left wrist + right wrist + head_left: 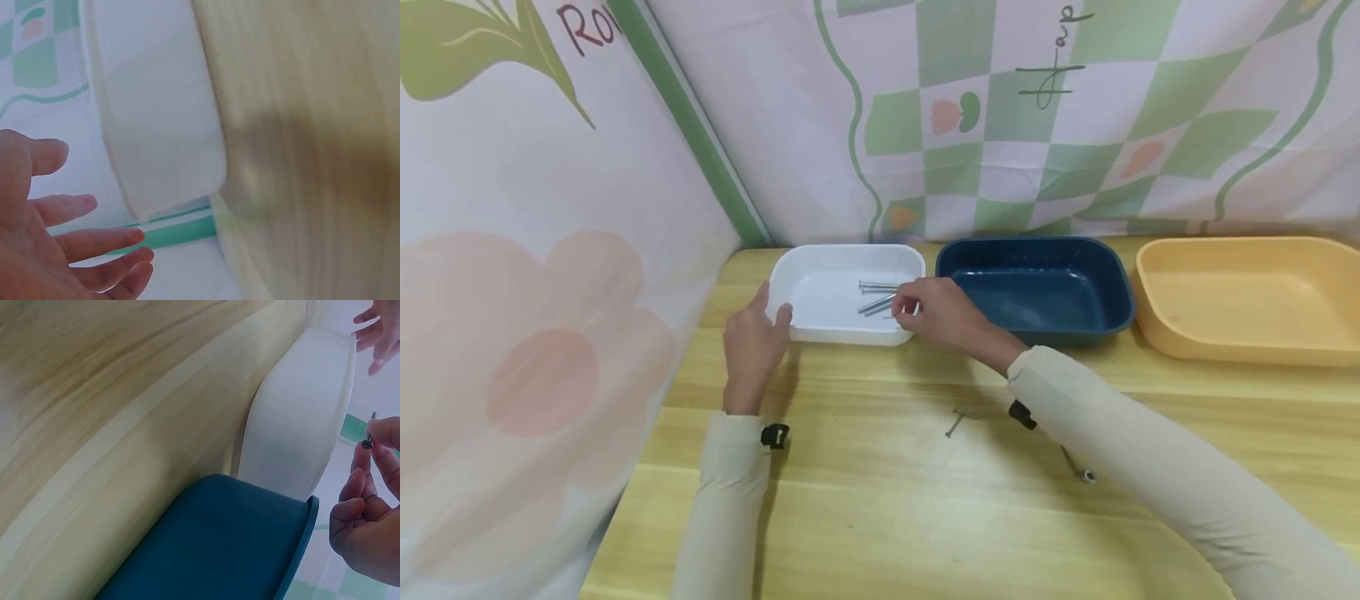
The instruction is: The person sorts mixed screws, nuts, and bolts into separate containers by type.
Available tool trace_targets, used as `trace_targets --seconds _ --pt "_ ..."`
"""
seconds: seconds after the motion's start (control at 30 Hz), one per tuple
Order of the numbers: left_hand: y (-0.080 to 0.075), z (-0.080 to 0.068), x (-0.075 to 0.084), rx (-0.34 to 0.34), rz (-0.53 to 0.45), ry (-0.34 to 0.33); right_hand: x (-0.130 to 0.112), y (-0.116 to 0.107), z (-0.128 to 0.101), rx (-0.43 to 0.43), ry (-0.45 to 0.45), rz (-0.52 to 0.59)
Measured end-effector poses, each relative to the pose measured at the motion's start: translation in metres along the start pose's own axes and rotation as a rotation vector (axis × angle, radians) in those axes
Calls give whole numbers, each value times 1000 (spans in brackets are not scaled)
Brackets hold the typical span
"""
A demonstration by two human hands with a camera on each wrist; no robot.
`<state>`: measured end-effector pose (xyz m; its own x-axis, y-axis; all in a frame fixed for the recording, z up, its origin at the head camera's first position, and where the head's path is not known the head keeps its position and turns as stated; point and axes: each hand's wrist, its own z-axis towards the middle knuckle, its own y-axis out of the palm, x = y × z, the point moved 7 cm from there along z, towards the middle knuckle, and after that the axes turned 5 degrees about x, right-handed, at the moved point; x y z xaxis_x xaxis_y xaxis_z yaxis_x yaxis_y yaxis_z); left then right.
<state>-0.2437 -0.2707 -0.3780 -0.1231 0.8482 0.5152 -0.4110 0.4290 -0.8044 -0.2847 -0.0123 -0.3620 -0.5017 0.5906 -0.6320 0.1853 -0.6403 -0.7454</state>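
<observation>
My right hand (946,315) is over the right end of a white tray (838,333). Its thumb and forefinger pinch a small screw (367,444), dark-headed with a threaded shank, as the right wrist view shows. Inside the tray lie several long silver bolts (878,287), just left of those fingertips. At the tray's left end is my left hand (754,343), its fingers spread and fairly straight by the rim, holding nothing.
A dark blue tray (1037,337) and a yellow tray (1262,353) stand in a row to the right. Nearer on the wooden table (865,517) lie small screws (953,427) and, beside the right sleeve, a metal piece with a round end (1086,476). Printed cloth hangs behind.
</observation>
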Motion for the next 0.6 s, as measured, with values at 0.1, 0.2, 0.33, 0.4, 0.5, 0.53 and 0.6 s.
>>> trace_targets --seconds 0.1,0.2,0.33,0.4,0.5,0.53,0.6 --pt "-2 -1 3 19 6 22 4 -5 -2 29 -9 6" --pt "-1 0 0 5 15 12 13 -13 -6 53 -4 16" --pt "5 -2 -13 -40 20 -37 29 -23 -12 75 12 17" --pt "8 -2 -17 -62 11 -61 39 -29 -16 86 30 4" --pt "10 -3 -22 -83 -1 -83 51 -38 -22 93 71 -8" --pt "11 -3 -22 -91 -5 -89 55 -41 -24 93 83 -17" --pt "12 -4 -23 -101 -15 -97 62 -46 -28 89 101 -29"
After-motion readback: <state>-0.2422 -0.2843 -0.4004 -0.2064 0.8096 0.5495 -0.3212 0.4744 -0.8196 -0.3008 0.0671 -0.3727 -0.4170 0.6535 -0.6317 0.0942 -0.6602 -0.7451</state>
